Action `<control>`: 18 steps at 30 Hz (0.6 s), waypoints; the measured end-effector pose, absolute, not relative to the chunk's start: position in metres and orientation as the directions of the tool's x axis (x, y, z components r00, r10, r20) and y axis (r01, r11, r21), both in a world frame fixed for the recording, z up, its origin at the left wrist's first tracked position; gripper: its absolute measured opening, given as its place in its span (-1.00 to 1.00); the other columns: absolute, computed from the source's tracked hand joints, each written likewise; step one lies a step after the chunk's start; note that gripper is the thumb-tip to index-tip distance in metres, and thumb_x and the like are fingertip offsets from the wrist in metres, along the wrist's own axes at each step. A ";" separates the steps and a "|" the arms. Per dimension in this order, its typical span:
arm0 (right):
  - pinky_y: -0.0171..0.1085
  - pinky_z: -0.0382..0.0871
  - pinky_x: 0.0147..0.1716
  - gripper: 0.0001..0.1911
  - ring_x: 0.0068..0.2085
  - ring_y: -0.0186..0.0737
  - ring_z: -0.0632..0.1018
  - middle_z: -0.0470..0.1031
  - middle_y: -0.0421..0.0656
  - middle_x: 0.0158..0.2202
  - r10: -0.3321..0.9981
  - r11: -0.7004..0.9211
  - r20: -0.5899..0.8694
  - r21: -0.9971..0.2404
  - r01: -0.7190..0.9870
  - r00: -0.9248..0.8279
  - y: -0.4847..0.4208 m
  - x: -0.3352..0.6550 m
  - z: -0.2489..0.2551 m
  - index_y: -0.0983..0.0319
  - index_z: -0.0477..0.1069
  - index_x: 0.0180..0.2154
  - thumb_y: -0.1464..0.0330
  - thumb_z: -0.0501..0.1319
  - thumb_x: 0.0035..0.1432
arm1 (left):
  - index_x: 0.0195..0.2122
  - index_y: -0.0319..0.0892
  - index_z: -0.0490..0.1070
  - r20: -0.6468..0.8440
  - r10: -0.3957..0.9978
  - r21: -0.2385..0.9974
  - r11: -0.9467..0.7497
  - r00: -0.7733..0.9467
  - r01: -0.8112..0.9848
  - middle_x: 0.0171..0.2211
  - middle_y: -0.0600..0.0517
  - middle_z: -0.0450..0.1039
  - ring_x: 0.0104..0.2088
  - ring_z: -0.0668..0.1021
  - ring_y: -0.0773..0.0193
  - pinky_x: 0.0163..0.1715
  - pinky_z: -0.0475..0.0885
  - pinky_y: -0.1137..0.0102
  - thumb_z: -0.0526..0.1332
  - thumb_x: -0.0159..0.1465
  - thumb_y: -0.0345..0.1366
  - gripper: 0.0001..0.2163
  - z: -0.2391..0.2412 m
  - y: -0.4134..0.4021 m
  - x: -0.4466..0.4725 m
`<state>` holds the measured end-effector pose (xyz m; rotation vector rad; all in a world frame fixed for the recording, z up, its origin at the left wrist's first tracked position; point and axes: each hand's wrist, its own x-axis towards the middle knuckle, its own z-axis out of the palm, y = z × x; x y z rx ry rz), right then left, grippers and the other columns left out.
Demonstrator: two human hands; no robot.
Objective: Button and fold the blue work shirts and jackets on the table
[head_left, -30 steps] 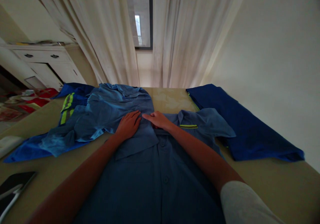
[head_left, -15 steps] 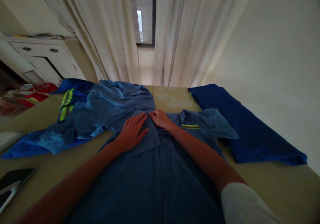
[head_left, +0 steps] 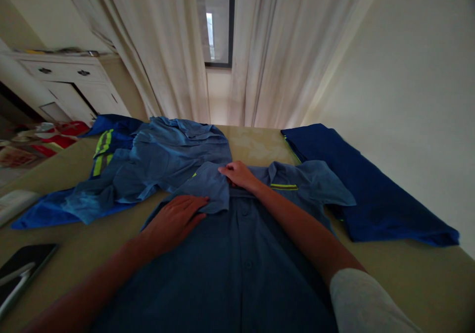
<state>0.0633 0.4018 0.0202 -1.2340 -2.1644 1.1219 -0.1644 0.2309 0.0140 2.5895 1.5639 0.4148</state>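
Note:
A blue-grey short-sleeved work shirt [head_left: 222, 273] lies in front of me, its button placket running down the middle. A yellow-green strip edges the chest at right, and a flap of the fabric is folded over at left. My left hand [head_left: 176, 221] rests on the shirt at the lower left of that flap, fingers stretched out, their tips touching the cloth. At the top near the collar, my right hand [head_left: 240, 175] pinches the shirt's edge between thumb and fingers. Some right-hand fingertips are hidden in the fabric.
Another blue-grey shirt [head_left: 178, 150] lies crumpled at back left over darker blue clothing with reflective bands [head_left: 103, 152]. A folded navy garment [head_left: 356, 189] lies at right. A dark tablet-like object [head_left: 40, 254] sits at the table's [head_left: 252, 145] left. Curtains [head_left: 166, 51] hang behind.
My left hand has slid down and left, away from the collar, its fingers still extended. The folded flap's edge has shifted left. The right hand keeps its pinch at the top.

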 end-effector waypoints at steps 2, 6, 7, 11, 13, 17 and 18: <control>-0.38 0.26 -0.36 -0.63 -0.43 -0.33 0.49 0.48 -0.24 -0.50 0.843 0.374 0.067 -0.785 0.493 -0.533 0.403 0.060 0.018 0.26 0.48 -0.39 0.12 0.24 0.34 | 0.38 0.10 0.27 0.178 0.867 0.216 -0.495 0.465 0.841 0.32 -0.01 0.39 0.28 0.47 -0.05 0.31 0.36 -0.02 0.20 0.38 0.09 -0.42 0.019 0.225 -0.179; -0.35 0.27 -0.22 -0.80 -0.26 -0.28 0.51 0.55 -0.18 -0.31 0.819 0.490 0.211 -0.741 0.458 -0.534 0.407 0.049 0.013 0.28 0.54 -0.23 0.25 0.30 0.30 | 0.41 0.12 0.24 0.151 0.880 0.172 -0.473 0.451 0.864 0.42 0.01 0.23 0.36 0.36 -0.08 0.36 0.26 -0.02 0.23 0.33 0.15 -0.35 0.017 0.217 -0.208; -0.34 0.27 -0.21 -0.83 -0.26 -0.27 0.52 0.55 -0.17 -0.32 0.826 0.478 0.192 -0.737 0.478 -0.530 0.409 0.047 0.012 0.28 0.55 -0.25 0.29 0.29 0.29 | 0.40 0.12 0.25 0.148 0.889 0.166 -0.454 0.433 0.875 0.43 0.00 0.22 0.36 0.36 -0.07 0.35 0.27 -0.02 0.22 0.33 0.16 -0.36 0.015 0.217 -0.213; -0.33 0.29 -0.23 -0.86 -0.31 -0.27 0.50 0.54 -0.18 -0.35 0.879 0.389 0.131 -0.754 0.530 -0.458 0.412 0.045 0.008 0.29 0.56 -0.19 0.36 0.32 0.23 | 0.38 0.12 0.29 0.149 0.898 0.157 -0.435 0.414 0.887 0.43 0.00 0.21 0.36 0.36 -0.06 0.36 0.25 -0.03 0.23 0.33 0.16 -0.38 0.010 0.217 -0.222; -0.34 0.30 -0.24 -0.79 -0.31 -0.28 0.50 0.54 -0.19 -0.34 0.874 0.402 0.172 -0.781 0.478 -0.454 0.413 0.047 0.007 0.26 0.54 -0.12 0.30 0.33 0.24 | 0.36 0.16 0.31 0.135 0.870 0.155 -0.491 0.474 0.857 0.42 0.04 0.24 0.37 0.35 -0.04 0.39 0.17 -0.07 0.24 0.35 0.13 -0.42 0.010 0.217 -0.221; -0.36 0.26 -0.37 -0.69 -0.47 -0.31 0.44 0.41 -0.27 -0.56 0.835 0.369 0.069 -0.807 0.462 -0.546 0.416 0.053 0.008 0.24 0.49 -0.35 0.22 0.15 0.39 | 0.28 0.17 0.41 0.149 0.842 0.198 -0.539 0.518 0.819 0.34 0.07 0.37 0.30 0.44 0.02 0.33 0.28 -0.04 0.19 0.41 0.05 -0.56 0.008 0.219 -0.214; -0.36 0.24 -0.40 -0.66 -0.52 -0.32 0.42 0.36 -0.29 -0.61 0.836 0.337 0.020 -0.808 0.483 -0.549 0.416 0.054 0.009 0.23 0.46 -0.40 0.23 0.13 0.41 | 0.24 0.15 0.46 0.172 0.848 0.216 -0.529 0.501 0.821 0.31 0.06 0.41 0.27 0.48 0.02 0.29 0.35 -0.01 0.17 0.42 0.04 -0.60 0.006 0.221 -0.212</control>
